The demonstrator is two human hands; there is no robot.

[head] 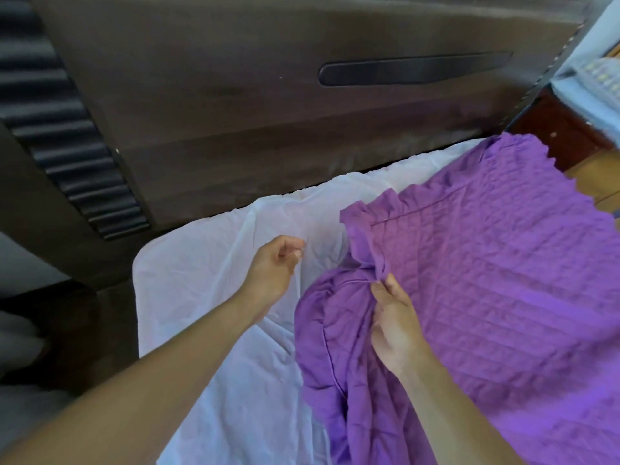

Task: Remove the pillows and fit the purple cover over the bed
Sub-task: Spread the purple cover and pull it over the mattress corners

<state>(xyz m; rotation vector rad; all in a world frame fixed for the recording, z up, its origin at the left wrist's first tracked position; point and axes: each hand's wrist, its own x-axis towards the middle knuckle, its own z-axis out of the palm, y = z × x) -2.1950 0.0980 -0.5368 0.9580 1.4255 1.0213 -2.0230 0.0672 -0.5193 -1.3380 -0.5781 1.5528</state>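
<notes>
The quilted purple cover [496, 263] lies over the right part of the bed, its frilled edge bunched up in the middle. My right hand [394, 325] grips that bunched edge near a seam. My left hand [275, 268] hovers over the white sheet [208, 286] just left of the cover, fingers curled with nothing in them. The left part of the mattress, up to the corner, shows bare white sheet. No pillows are in view.
A dark brown padded headboard [251, 95] runs along the far side of the bed. A ribbed dark panel [63, 135] stands at the left. A reddish wooden piece [557, 129] with pale items on it sits at the far right.
</notes>
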